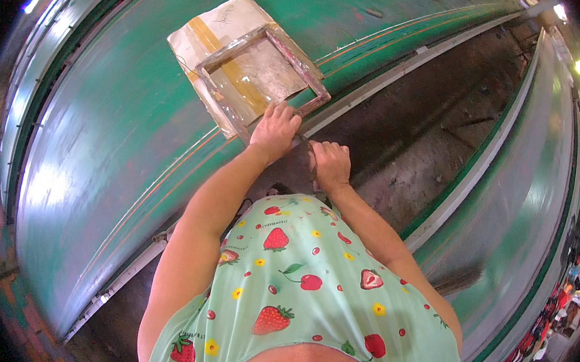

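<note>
A worn wooden frame [212, 59] lies on a taped piece of cardboard [225, 18] on the green table, its near bar close to the table's edge. My left hand [277, 133] is closed over this near bar, fingers curled on its inner side. Just right of it and nearer to me, my right hand [331, 164] is closed beyond the table's edge. A narrow dark thing shows between the two hands; what my right fingers hold is hidden. Inside the frame, the cardboard, brown tape and a strip of green table show through.
The long green table [125, 97] curves across the left and far side, with coloured lines along its near edge. A dark floor gap [410, 150] separates it from a second long table [509, 200] on the right. Piles of colourful items line the far right.
</note>
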The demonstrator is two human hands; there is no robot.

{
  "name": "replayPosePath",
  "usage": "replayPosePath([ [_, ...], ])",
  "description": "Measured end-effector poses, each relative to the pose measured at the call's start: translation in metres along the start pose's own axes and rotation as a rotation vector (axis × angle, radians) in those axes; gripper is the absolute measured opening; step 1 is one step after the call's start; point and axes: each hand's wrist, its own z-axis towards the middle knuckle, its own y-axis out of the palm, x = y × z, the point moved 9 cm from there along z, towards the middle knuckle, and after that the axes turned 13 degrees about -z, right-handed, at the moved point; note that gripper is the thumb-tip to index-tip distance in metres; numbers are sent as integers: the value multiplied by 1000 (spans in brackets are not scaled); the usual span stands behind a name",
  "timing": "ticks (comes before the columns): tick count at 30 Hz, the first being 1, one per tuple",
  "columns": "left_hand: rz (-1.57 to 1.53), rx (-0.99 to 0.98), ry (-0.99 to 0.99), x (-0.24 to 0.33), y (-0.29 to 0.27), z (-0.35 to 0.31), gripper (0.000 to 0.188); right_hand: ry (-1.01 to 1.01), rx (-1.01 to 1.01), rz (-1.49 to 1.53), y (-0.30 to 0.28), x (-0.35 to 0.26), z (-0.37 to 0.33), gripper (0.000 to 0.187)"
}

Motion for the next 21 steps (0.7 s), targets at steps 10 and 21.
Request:
replayPosePath([
  [10,1,-128,-58,0,4,5,42,337,-229,525,57,21,-23,21],
  [21,-47,-16,-30,-4,8,5,43,1158,-881,2019,126,-3,-68,28],
])
